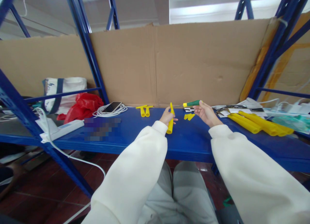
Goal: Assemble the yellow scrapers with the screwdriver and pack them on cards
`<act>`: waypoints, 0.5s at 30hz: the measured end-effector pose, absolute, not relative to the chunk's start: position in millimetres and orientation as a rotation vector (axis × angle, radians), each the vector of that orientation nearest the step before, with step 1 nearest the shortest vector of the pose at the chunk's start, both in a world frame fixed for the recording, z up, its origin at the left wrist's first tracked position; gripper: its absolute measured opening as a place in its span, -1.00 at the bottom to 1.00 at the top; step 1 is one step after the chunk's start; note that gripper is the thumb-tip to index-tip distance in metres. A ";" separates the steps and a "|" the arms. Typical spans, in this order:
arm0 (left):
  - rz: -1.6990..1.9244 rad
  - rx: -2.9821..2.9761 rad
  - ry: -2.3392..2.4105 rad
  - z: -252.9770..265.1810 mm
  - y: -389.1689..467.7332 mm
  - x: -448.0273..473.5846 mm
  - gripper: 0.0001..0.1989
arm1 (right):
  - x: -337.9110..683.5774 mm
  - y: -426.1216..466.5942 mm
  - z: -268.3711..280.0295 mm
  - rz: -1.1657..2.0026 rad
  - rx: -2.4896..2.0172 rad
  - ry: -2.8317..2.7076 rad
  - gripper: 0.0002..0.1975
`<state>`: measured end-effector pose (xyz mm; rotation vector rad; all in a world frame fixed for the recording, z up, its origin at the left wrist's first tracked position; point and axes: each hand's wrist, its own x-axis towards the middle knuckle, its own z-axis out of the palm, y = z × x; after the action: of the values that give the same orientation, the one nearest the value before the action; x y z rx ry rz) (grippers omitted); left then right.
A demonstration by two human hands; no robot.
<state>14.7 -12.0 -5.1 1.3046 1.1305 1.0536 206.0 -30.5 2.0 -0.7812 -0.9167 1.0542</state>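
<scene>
Near the middle of the blue shelf, my left hand [167,116] is wrapped round a yellow plastic tube piece [170,127], tilted with its round end toward me. My right hand [205,113] grips the end of a screwdriver [192,103] with a green and yellow handle. Its thin shaft points left toward the yellow piece; whether the tip touches it I cannot tell. Small flat yellow pieces [189,116] lie on the shelf between my hands. To the left, two yellow T-shaped tube pieces [145,111] lie side by side.
Longer yellow tubes [261,124] lie at the right beside papers and cables. Leftward are a phone [111,107] on a coiled white cable, a red plastic bag [83,105] and a white power strip [64,129]. A cardboard panel [193,62] stands behind; blue posts [88,49] flank the shelf.
</scene>
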 end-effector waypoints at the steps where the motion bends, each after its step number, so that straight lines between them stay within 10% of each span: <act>1: 1.058 1.296 1.137 -4.4 -12.6 14.7 -0.29 | 205.6 -30.9 2.5 1.071 -0.784 -0.925 -0.74; 15: 1.028 1.337 1.110 -6.9 -11.6 16.0 -0.29 | 211.8 -23.4 -0.6 0.985 -0.886 -0.876 -0.70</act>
<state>16.0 -11.6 -6.9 1.3369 1.1101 1.0276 211.8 -23.4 -0.6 -0.8856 -0.8756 0.9845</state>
